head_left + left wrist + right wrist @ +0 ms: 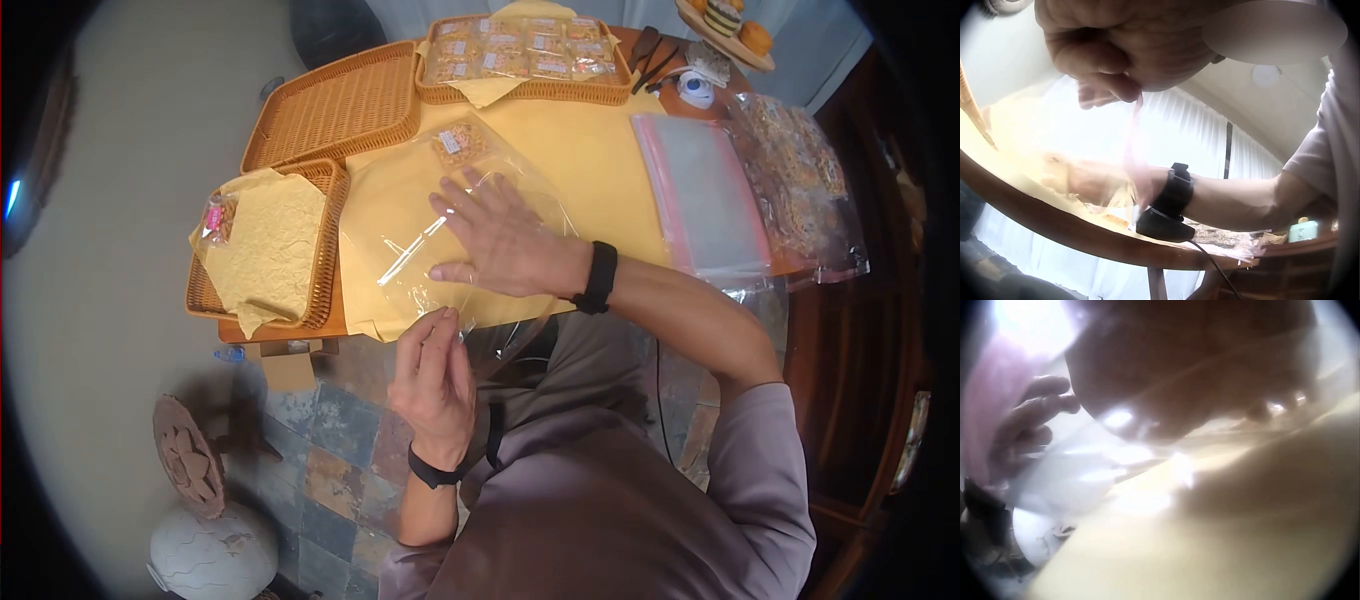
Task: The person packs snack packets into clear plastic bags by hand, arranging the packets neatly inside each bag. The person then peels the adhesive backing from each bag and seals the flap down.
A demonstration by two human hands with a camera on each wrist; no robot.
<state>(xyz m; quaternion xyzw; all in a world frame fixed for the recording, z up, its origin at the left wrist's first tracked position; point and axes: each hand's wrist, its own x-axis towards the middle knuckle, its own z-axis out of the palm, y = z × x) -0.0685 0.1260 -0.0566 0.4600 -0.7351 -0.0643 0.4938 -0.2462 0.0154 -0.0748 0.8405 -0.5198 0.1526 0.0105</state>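
Note:
A large clear plastic bag lies over the yellow cloth at the table's near side. At the bag's far end sits a small packet of crunchy snack with a white label, seen through the film. My right hand rests on the bag with its fingers spread, pointing towards the packet. Nearer my body, my left hand pinches the bag's near edge between thumb and fingers. The left wrist view shows the curled left fingers at a thin strip of film. Glare blurs the film in the right wrist view.
A wicker tray with yellow paper and one packet stands left. Behind are a bare wicker tray and another tray full of labelled packets. Flat plastic bags and a big bag of snack packets lie right.

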